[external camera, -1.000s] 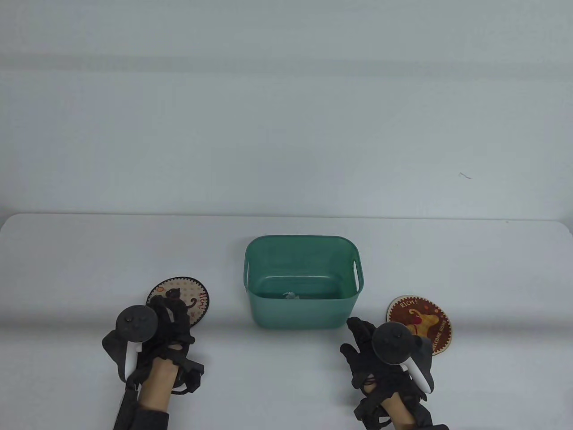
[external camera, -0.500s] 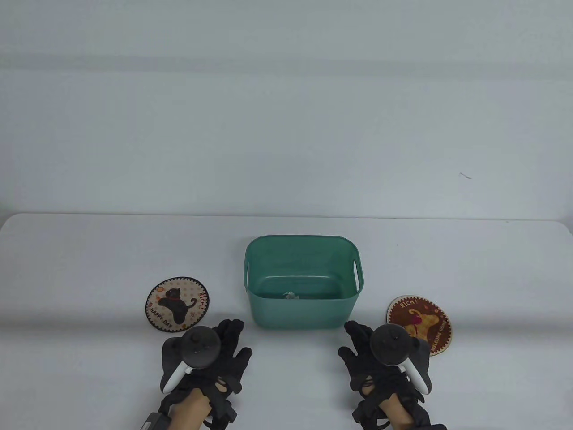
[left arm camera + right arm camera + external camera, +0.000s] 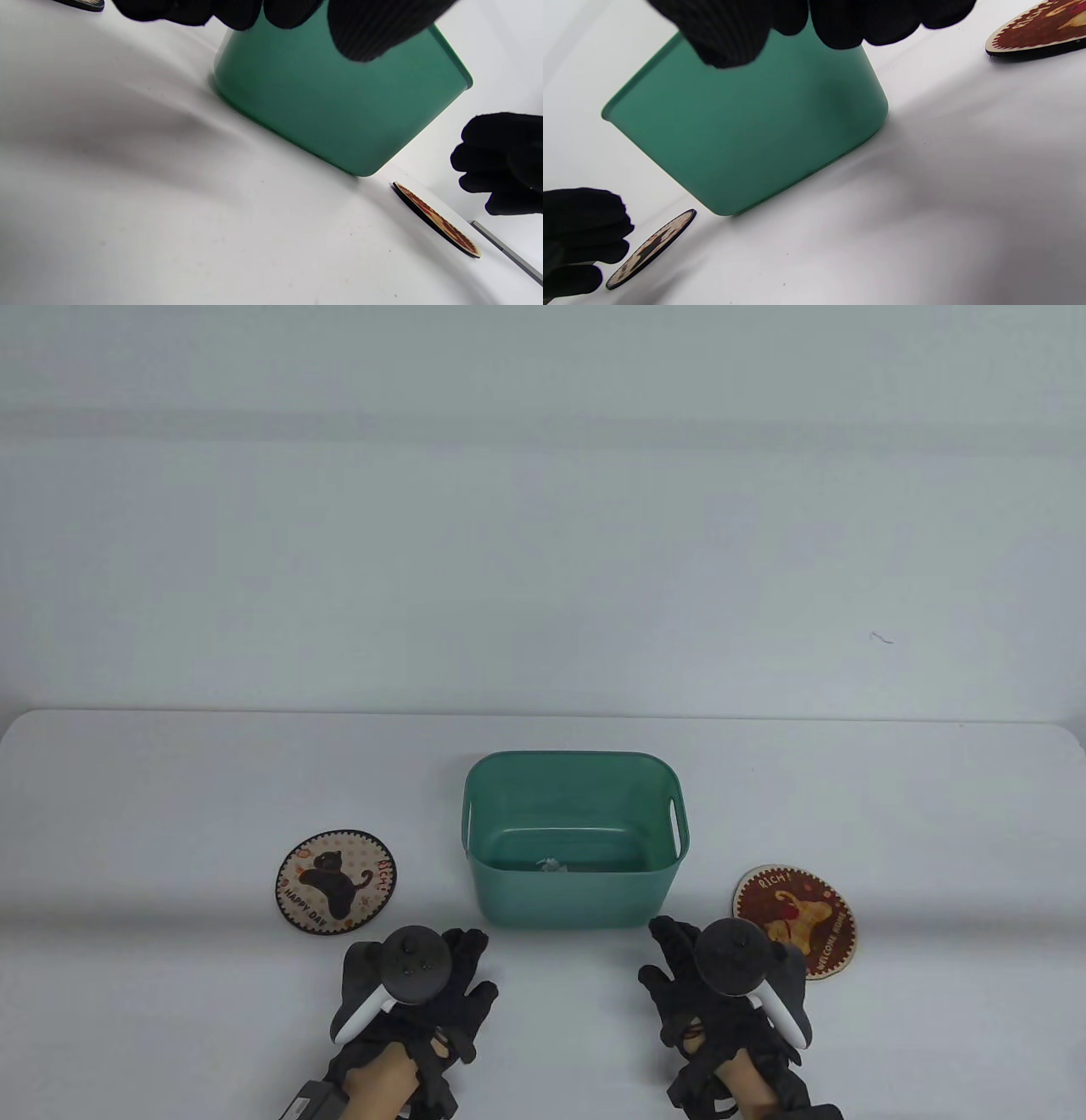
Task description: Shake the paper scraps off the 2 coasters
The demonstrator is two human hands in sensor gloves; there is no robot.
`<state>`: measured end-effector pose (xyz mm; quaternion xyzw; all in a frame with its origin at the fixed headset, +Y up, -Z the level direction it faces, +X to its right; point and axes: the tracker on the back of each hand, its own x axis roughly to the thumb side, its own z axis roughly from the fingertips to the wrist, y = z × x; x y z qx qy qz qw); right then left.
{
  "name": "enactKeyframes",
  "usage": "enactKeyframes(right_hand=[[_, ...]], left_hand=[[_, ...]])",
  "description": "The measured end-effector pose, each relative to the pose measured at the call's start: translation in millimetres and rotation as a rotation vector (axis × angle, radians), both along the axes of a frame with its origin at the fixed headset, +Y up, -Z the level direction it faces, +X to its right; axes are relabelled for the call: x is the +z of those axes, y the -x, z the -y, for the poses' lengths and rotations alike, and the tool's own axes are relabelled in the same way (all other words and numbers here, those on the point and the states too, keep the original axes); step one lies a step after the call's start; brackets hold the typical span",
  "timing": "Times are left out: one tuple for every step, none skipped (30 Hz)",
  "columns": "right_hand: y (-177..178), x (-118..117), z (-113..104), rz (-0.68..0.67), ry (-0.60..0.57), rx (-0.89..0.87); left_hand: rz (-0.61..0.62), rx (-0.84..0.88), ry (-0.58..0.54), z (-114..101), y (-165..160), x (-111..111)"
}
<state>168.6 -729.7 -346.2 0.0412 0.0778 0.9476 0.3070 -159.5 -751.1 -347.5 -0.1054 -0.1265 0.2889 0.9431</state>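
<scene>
A round cream coaster with a black cat (image 3: 336, 882) lies flat on the table, left of the green bin (image 3: 573, 891). A round dark red coaster with a yellow dog (image 3: 797, 918) lies flat to the bin's right, also seen as the red coaster (image 3: 1035, 34). No scraps show on either. A small crumpled paper scrap (image 3: 550, 864) lies on the bin's floor. My left hand (image 3: 462, 963) hovers in front of the bin, right of the cat coaster, fingers relaxed and empty. My right hand (image 3: 670, 954) hovers in front of the bin's right corner, left of the dog coaster, holding nothing.
The white table (image 3: 170, 780) ends at a far edge against a pale wall. The green bin (image 3: 339, 106) stands between both hands, with a handle slot (image 3: 673, 819) in its right wall. The cat coaster's edge (image 3: 651, 248) shows low in the right wrist view.
My left hand has let go of the cat coaster and moved right to the spot in front of the bin. The coaster now lies uncovered. My right hand has barely shifted.
</scene>
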Motion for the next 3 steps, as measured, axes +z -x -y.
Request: enactKeyframes(right_hand=[[0.0, -0.1, 0.2, 0.000, -0.001, 0.000], [0.0, -0.2, 0.3, 0.001, 0.000, -0.002], [0.3, -0.3, 0.4, 0.000, 0.001, -0.002]], left_hand=[[-0.002, 0.003, 0.001, -0.1, 0.7, 0.0], [-0.005, 0.004, 0.002, -0.2, 1.5, 0.0], [-0.007, 0.006, 0.002, -0.2, 2.4, 0.0]])
